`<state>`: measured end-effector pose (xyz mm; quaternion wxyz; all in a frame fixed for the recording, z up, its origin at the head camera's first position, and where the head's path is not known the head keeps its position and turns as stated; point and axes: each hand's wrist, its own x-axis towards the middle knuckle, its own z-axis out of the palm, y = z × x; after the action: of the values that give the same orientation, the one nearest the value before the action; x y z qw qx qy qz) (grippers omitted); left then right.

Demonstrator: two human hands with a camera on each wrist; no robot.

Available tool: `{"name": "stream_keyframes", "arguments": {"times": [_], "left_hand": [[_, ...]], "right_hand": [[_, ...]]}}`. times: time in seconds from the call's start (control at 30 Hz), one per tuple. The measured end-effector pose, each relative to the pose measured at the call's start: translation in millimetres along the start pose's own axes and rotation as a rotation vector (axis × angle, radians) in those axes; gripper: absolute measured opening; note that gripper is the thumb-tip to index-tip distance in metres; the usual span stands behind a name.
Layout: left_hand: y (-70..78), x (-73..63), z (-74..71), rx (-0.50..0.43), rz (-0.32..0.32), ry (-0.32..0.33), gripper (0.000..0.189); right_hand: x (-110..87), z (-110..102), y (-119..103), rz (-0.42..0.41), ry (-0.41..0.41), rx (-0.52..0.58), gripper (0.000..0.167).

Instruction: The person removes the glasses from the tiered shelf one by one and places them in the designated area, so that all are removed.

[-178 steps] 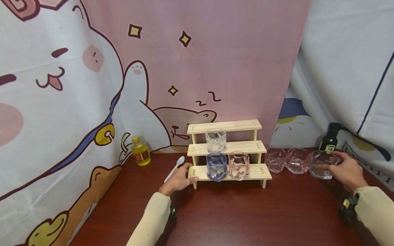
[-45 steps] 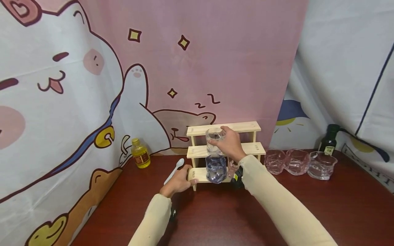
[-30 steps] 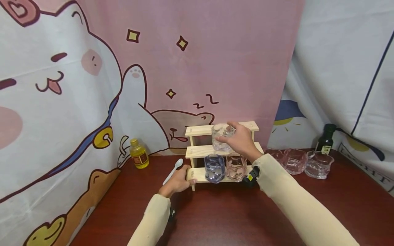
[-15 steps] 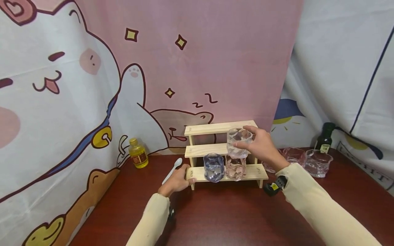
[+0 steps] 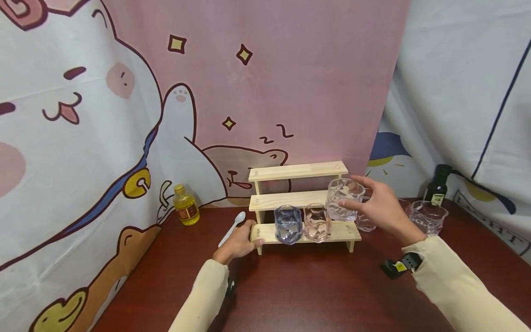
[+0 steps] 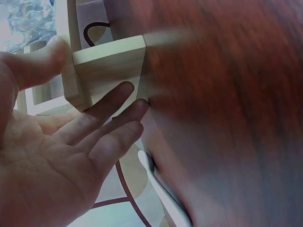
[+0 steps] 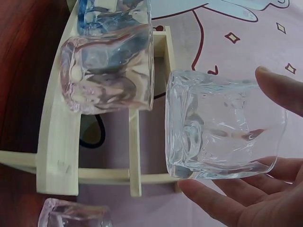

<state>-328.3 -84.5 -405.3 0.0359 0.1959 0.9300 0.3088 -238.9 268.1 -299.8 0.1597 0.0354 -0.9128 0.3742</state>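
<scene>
My right hand holds a clear glass by its sides, upright and raised off the shelves, near the right end of the wooden three-step stand. In the right wrist view the thumb and fingers lie on opposite sides of the clear glass. My left hand grips the left end of the stand's lowest board; in the left wrist view the thumb lies on the board and the fingers reach beside its leg. A blue glass and a pink glass stand side by side on that lowest board.
Right of the stand are pink glasses, partly hidden by my right hand, and another clear glass. A dark bottle stands behind them. At left are a white spoon and a yellow oil bottle. Printed cloth hangs behind the table.
My right hand was at the far-right clear glass earliest, then at the clear glass on the middle shelf. It has lifted that glass off and carried it right. My left hand has stayed put.
</scene>
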Motion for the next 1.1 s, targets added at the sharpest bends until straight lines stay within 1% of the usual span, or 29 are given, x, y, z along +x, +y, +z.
{"name": "stream_keyframes", "arguments": {"times": [0.13,0.27,0.5,0.67,0.8,0.97,1.0,1.1], "left_hand": [[0.0,-1.3,-0.7,-0.007,-0.019,0.002,0.049],[-0.5,-3.3,0.0,-0.022,-0.019,-0.004,0.051],[-1.8,-2.6,1.6,-0.015,-0.012,-0.01,0.052],[0.1,0.8,1.3,-0.024,-0.011,-0.012,0.052],[1.3,1.3,0.3,-0.022,-0.009,-0.011,0.051],[0.7,0.5,0.3,-0.021,0.005,-0.016,0.049],[0.4,0.4,0.4,-0.019,0.011,-0.016,0.049],[-0.4,-0.3,0.9,-0.019,-0.001,-0.016,0.049]], "right_hand": [[-5.9,-4.5,7.5,-0.017,0.03,-0.036,0.084],[-14.5,-9.0,19.9,-0.005,0.057,-0.051,0.084],[-30.3,-16.8,46.4,0.076,0.056,-0.08,0.087],[-34.1,-21.0,64.3,0.109,0.041,-0.094,0.091],[-34.6,-19.3,75.9,0.135,0.041,-0.105,0.092],[-36.4,-12.0,90.8,0.189,0.043,-0.077,0.093],[-36.7,-10.5,94.1,0.192,0.044,-0.078,0.093],[-36.6,-5.5,103.8,0.196,0.042,-0.087,0.091]]}}
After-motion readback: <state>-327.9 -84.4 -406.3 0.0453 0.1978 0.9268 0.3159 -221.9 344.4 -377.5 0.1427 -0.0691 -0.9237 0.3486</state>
